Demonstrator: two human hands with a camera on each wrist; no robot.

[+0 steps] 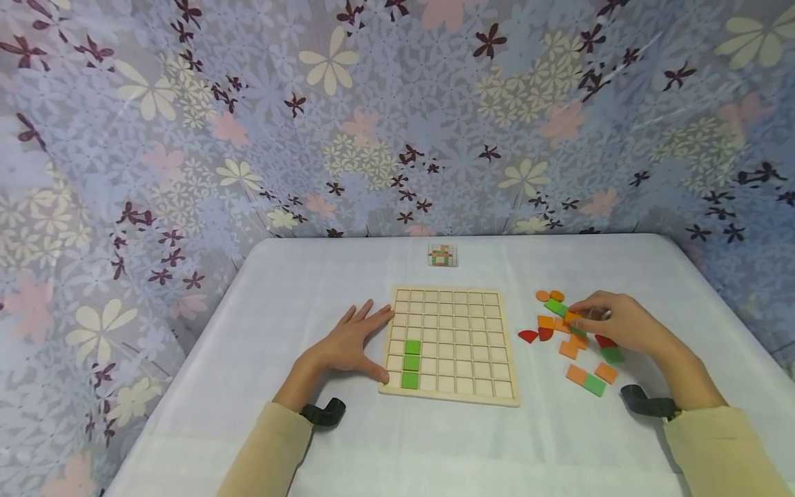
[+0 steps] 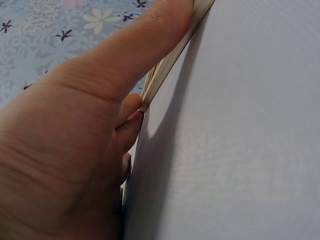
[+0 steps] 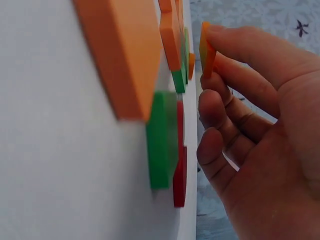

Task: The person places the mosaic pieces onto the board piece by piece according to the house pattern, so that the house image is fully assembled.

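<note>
The left hand [image 1: 348, 346], fingers spread, touches the left edge of the grid board [image 1: 462, 336], presumably to steady it. The right hand [image 1: 623, 322] pinches an orange tile [image 3: 204, 44] above loose pieces [image 1: 546, 322], apparently grouped beside the board for reach.

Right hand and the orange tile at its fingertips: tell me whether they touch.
Touching: the right wrist view shows the right hand pinching the orange tile, with no gap between skin and tile.
</note>
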